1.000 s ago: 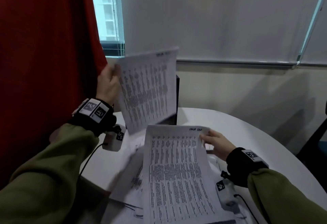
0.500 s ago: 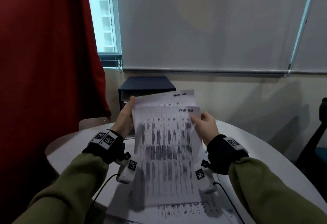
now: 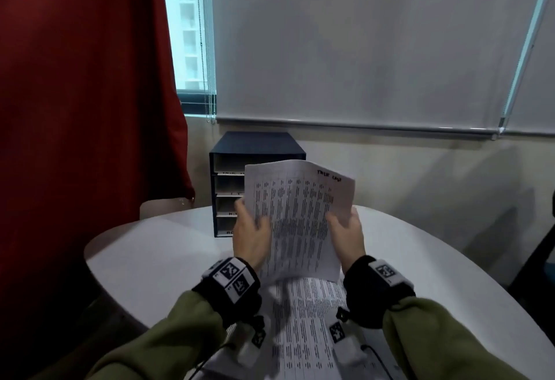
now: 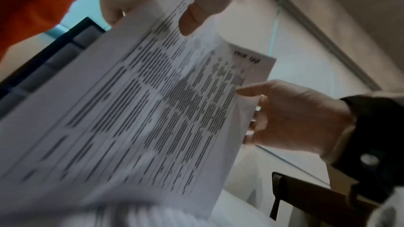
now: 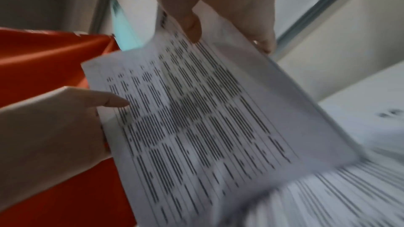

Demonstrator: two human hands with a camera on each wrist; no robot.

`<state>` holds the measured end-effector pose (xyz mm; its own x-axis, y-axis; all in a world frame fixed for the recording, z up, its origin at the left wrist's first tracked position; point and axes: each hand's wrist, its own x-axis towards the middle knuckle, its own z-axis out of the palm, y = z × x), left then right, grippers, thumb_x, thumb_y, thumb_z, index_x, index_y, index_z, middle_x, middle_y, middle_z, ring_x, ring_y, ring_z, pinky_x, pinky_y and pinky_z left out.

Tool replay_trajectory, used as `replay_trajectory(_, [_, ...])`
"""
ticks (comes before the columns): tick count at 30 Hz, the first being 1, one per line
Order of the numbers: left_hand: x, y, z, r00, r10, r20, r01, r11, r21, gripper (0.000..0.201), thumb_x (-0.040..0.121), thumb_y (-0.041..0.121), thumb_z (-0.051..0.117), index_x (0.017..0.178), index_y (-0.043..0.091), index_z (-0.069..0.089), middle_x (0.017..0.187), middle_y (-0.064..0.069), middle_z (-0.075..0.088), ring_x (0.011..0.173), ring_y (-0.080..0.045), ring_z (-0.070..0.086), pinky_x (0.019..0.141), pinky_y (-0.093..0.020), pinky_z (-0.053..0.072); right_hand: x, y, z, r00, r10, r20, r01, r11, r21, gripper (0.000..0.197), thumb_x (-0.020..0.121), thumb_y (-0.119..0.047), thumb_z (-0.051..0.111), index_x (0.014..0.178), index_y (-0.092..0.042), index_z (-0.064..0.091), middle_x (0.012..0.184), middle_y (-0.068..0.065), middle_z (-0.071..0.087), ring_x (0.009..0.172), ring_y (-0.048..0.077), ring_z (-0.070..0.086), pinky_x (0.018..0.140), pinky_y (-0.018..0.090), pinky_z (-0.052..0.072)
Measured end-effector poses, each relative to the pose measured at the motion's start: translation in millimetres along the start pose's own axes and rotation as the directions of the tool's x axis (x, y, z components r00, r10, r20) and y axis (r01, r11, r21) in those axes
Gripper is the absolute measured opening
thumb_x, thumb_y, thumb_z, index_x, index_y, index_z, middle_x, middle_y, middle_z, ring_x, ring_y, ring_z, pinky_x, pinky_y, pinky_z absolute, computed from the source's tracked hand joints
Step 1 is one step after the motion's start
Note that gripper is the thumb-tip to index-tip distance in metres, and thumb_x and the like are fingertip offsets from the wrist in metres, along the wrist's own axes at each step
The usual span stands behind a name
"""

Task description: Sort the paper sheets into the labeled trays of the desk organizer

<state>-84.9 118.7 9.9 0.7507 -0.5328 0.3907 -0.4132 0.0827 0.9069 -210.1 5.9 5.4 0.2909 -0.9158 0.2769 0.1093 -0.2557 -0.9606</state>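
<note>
Both hands hold printed paper sheets [image 3: 295,220] upright over the white round table [image 3: 156,256], a handwritten heading at the top right corner. My left hand [image 3: 250,234] grips the left edge, thumb on the printed face [image 4: 189,23]. My right hand [image 3: 345,234] pinches the right edge, thumb on top [image 5: 192,27]. Behind the sheets stands the dark blue desk organizer [image 3: 255,145]; its several stacked, labeled trays are partly hidden by the paper. More printed sheets [image 3: 303,322] lie flat on the table below my wrists. In the left wrist view the sheets [image 4: 142,110] fill the middle.
A red curtain [image 3: 84,109] hangs at the left, close to the organizer. A window blind [image 3: 360,43] and a wall are behind the table. A chair back [image 3: 162,208] shows past the table's far left edge, and something dark [image 3: 537,262] at the right.
A second ago each hand held its own sheet, the left one raised. The two sheets came together, and both hands now hold them as one bundle, moved forward in front of the organizer.
</note>
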Motion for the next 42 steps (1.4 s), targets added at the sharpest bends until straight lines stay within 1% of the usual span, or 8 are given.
replay_trajectory(7, [7.7, -40.3, -9.2, 0.909, -0.299, 0.29, 0.312, 0.95, 0.002, 0.038, 0.096, 0.004, 0.039, 0.132, 0.016, 0.032, 0.129, 0.001, 0.049, 0.104, -0.02, 0.053, 0.093, -0.034, 0.046, -0.1, 45.4, 0.5, 0.959, 0.27, 0.091, -0.23, 0.922, -0.311, 0.018, 0.097, -0.012, 0.04, 0.113, -0.005, 0.041, 0.107, 0.015, 0.056, 0.099, 0.031, 0.056, 0.09, 0.047, 0.048])
replay_trajectory(15, [45.5, -41.7, -37.2, 0.929, -0.356, 0.101, 0.342, 0.93, 0.135, 0.031, 0.09, 0.008, 0.04, 0.121, 0.01, 0.045, 0.105, -0.01, 0.055, 0.096, -0.029, 0.055, 0.083, -0.035, 0.044, 28.7, 26.9, 31.8, 0.92, 0.368, 0.131, -0.307, 0.888, -0.341, 0.039, 0.091, -0.001, 0.031, 0.128, 0.001, 0.044, 0.125, 0.016, 0.053, 0.112, 0.033, 0.053, 0.088, 0.034, 0.045])
replay_trajectory(22, [132.2, -43.8, -58.4, 0.883, -0.461, 0.09, 0.437, 0.877, 0.2, 0.008, 0.07, 0.0, 0.053, 0.077, -0.003, 0.053, 0.093, -0.019, 0.058, 0.09, -0.026, 0.052, 0.073, -0.034, 0.04, 78.8, -8.4, 52.8, 0.844, 0.479, 0.24, -0.433, 0.874, -0.222, 0.022, 0.089, -0.004, 0.048, 0.071, -0.015, 0.046, 0.076, 0.002, 0.043, 0.061, 0.013, 0.04, 0.055, 0.023, 0.038])
replay_trajectory(28, [181.1, -27.2, -61.7, 0.879, -0.465, 0.105, 0.426, 0.865, 0.267, 0.017, 0.083, -0.007, 0.055, 0.097, -0.014, 0.062, 0.117, -0.028, 0.056, 0.093, -0.027, 0.054, 0.066, -0.03, 0.038, 91.8, -21.3, 45.4, 0.712, 0.616, 0.336, -0.467, 0.773, -0.429, 0.006, 0.083, -0.007, 0.054, 0.082, -0.012, 0.052, 0.081, 0.003, 0.055, 0.05, 0.016, 0.054, 0.047, 0.019, 0.037])
replay_trajectory(32, [205.2, -42.4, -61.0, 0.836, -0.498, 0.23, 0.482, 0.867, 0.124, 0.037, 0.085, 0.019, 0.063, 0.116, 0.0, 0.057, 0.133, -0.019, 0.052, 0.112, -0.034, 0.058, 0.097, -0.042, 0.048, 118.8, -16.7, 58.0, 0.783, 0.554, 0.284, -0.484, 0.828, -0.281, 0.014, 0.098, 0.005, 0.03, 0.09, 0.001, 0.041, 0.077, 0.016, 0.053, 0.042, 0.016, 0.056, 0.032, 0.013, 0.035])
replay_trajectory(35, [197.1, -37.8, -58.0, 0.733, -0.571, 0.37, 0.576, 0.81, 0.108, 0.053, 0.092, 0.037, 0.055, 0.134, 0.007, 0.042, 0.129, -0.015, 0.054, 0.066, -0.024, 0.071, 0.055, -0.029, 0.059, 143.4, -12.8, 70.6, 0.799, 0.553, 0.238, -0.524, 0.833, -0.177, 0.027, 0.1, 0.003, 0.024, 0.077, -0.004, 0.037, 0.067, 0.011, 0.045, 0.053, 0.013, 0.039, 0.028, 0.011, 0.025])
replay_trajectory(38, [206.9, -44.5, -52.9, 0.799, -0.544, 0.255, 0.564, 0.826, -0.004, 0.029, 0.095, 0.009, 0.053, 0.12, -0.003, 0.048, 0.086, -0.014, 0.058, 0.035, -0.01, 0.058, 0.036, -0.016, 0.048, 157.1, -13.0, 81.8, 0.795, 0.56, 0.234, -0.564, 0.824, -0.058, 0.019, 0.102, 0.001, 0.025, 0.092, 0.001, 0.041, 0.07, 0.012, 0.042, 0.055, 0.013, 0.037, 0.025, 0.011, 0.027])
replay_trajectory(42, [223.6, -42.0, -42.0, 0.821, -0.551, 0.151, 0.563, 0.736, -0.376, 0.025, 0.093, -0.005, 0.051, 0.117, -0.013, 0.048, 0.095, -0.017, 0.056, 0.07, -0.021, 0.063, 0.044, -0.013, 0.051, 166.1, -17.6, 97.8, 0.816, 0.529, 0.235, -0.575, 0.786, 0.228, 0.038, 0.1, 0.007, 0.029, 0.137, 0.01, 0.033, 0.119, 0.022, 0.047, 0.068, 0.029, 0.063, 0.042, 0.02, 0.053])
